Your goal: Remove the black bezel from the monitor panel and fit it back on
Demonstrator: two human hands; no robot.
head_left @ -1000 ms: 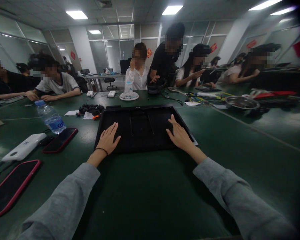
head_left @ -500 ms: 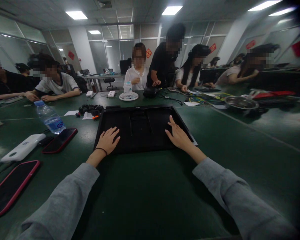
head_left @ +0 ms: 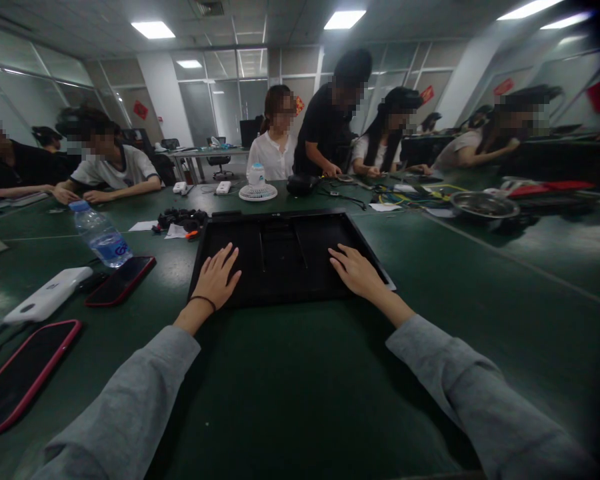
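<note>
A shallow black rectangular tray-like object (head_left: 245,290) lies in front of me on the green table, with raised edges and two thin upright lines near its middle. Over its left part is my left hand (head_left: 217,277), palm down, fingers spread, a dark band round the wrist. My right hand (head_left: 355,270) is over the right part, its fingers stretched out and slightly apart. Neither hand grips anything. Whether the palms rest on the black surface or hover just above it, I cannot tell.
On the left are a water bottle (head_left: 103,237), two red-edged phones (head_left: 120,283) and a white power bank (head_left: 47,295). Beyond the tray stand a small white fan (head_left: 257,187) and tangled black cables (head_left: 180,221). A metal bowl (head_left: 485,205) sits right. Several people work around the table.
My right hand's raised fingers have come down and closer together. My left fingers have shifted slightly forward. Across the table, one person has turned their head and another has moved a hand.
</note>
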